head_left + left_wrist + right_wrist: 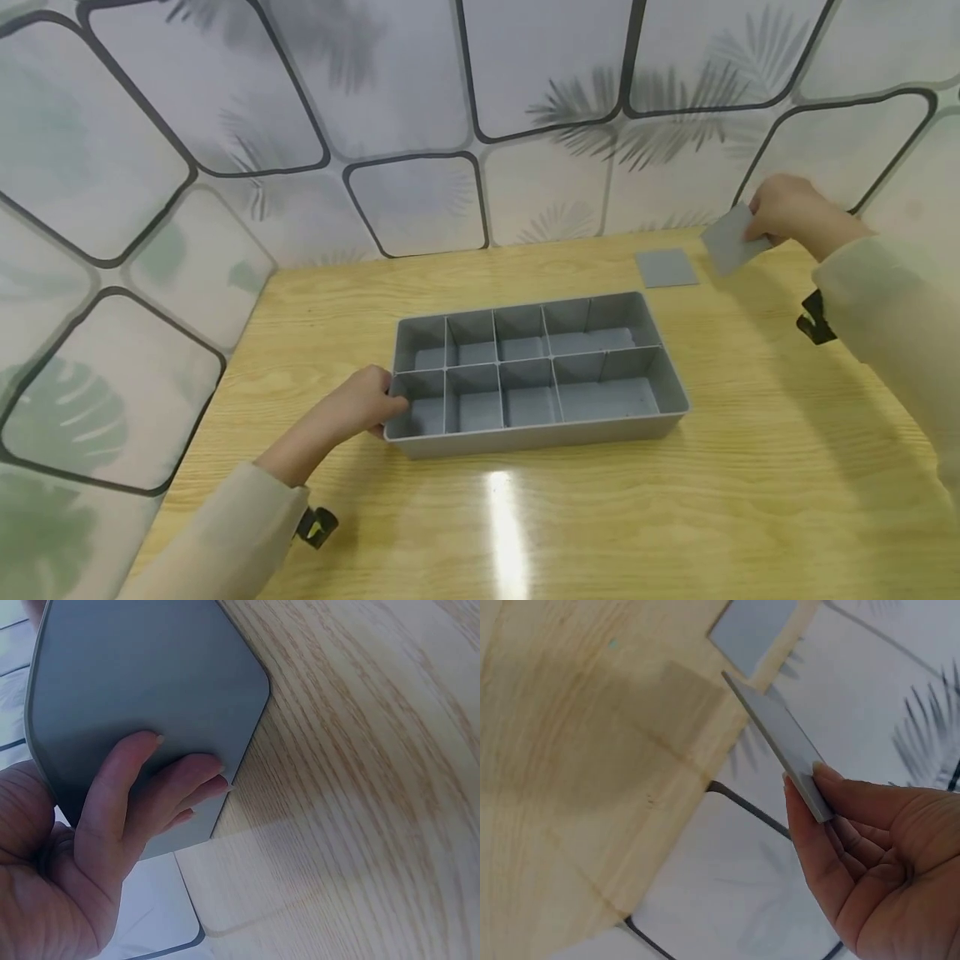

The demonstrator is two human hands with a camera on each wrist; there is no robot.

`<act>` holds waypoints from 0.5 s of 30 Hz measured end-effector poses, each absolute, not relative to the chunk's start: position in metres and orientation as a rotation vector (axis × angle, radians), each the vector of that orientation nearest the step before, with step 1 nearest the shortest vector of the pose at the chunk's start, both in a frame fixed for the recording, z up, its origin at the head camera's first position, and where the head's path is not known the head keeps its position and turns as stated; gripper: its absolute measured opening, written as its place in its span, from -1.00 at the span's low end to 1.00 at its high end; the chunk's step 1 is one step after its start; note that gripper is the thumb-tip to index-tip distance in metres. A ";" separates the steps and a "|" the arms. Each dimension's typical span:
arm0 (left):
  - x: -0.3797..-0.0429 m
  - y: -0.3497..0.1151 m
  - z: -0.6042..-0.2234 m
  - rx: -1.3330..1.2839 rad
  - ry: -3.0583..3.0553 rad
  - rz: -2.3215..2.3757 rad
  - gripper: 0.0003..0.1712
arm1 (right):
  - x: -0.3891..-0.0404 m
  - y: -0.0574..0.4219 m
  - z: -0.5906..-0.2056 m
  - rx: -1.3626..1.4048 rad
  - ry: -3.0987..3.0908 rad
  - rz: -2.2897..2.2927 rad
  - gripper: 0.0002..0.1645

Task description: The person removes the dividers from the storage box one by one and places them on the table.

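A grey divided box stands upright on the table, its several compartments facing up with nothing in them. My left hand grips its left end, thumb over the rim. In the left wrist view, the fingers of that hand lie along the outer end wall of the box. At the far right, my right hand pinches a thin flat grey divider plate between thumb and fingers, tilted above the table. The right wrist view shows the plate nearly edge-on. A second grey plate lies flat behind the box's right end.
The light wood table meets a patterned wall covering along its back edge. More of this covering rises at the left side. Black wrist straps show below both sleeves.
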State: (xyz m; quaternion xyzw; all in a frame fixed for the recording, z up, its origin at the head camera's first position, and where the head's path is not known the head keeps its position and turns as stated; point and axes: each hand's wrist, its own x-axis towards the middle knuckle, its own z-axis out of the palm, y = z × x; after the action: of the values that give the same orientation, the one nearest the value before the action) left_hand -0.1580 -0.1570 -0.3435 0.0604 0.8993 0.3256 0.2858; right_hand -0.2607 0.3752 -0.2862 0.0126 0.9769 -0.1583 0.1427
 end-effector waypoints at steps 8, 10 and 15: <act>-0.158 -0.155 -0.343 0.143 2.400 0.884 -0.85 | -0.260 0.396 -0.317 0.183 2.781 -0.739 -0.48; -0.158 -0.154 -0.343 0.143 2.398 0.889 -0.85 | -0.260 0.400 -0.324 0.223 2.758 -0.805 -0.45; -0.156 -0.156 -0.341 0.161 2.419 0.871 -0.84 | -0.264 0.404 -0.337 0.219 2.821 -0.753 -0.39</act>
State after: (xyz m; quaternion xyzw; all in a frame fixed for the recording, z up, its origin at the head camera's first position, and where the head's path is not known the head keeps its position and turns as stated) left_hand -0.1561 -0.1564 -0.3407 0.0599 0.9017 0.3248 0.2791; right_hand -0.2642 0.4043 -0.3366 0.0744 0.9580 -0.2557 0.1067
